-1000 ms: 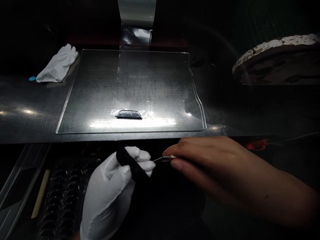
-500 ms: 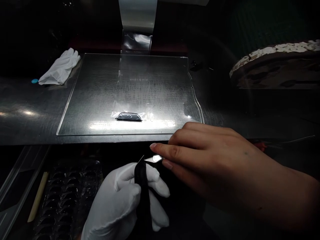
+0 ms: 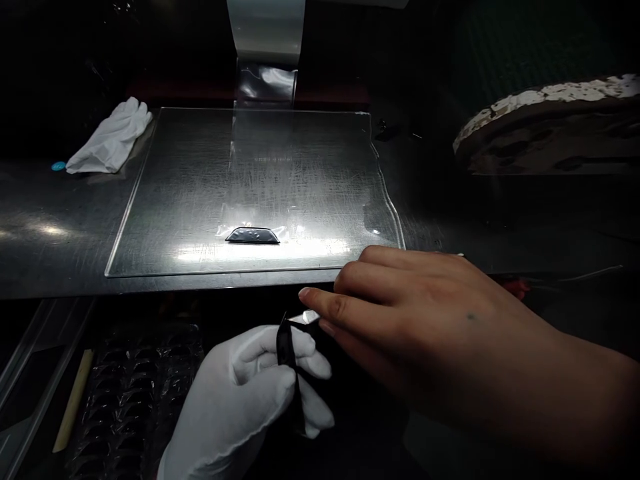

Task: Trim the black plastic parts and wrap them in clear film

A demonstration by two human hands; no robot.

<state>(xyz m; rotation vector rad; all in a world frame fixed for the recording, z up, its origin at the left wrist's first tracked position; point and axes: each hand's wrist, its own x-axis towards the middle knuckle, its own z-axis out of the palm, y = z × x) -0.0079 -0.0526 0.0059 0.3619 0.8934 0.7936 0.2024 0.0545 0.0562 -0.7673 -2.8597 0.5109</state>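
Note:
My left hand (image 3: 235,400), in a white glove, pinches a thin, curved black piece (image 3: 287,350) between thumb and fingers, below the table's front edge. The exact kind of the piece is unclear in the dark. My bare right hand (image 3: 400,300) grips a craft knife (image 3: 309,317); its handle is hidden under the fingers. The blade tip points left and meets the top end of the black piece, or lies just beside it. On a clear sheet (image 3: 195,187) behind my hands lies a dark trapezoid-shaped film piece (image 3: 253,235).
An empty white glove (image 3: 110,137) lies at the left, beside a blue round sticker (image 3: 59,166). A strip of clear film (image 3: 267,83) runs down at the back. Lower left are a clear moulded tray (image 3: 135,393) and a yellowish stick (image 3: 73,400). A round wheel-like object (image 3: 545,127) stands right.
My left hand has turned the black piece, so its face shows more and its lower end sits higher. The knife stays at its top end. The whole view has shifted slightly.

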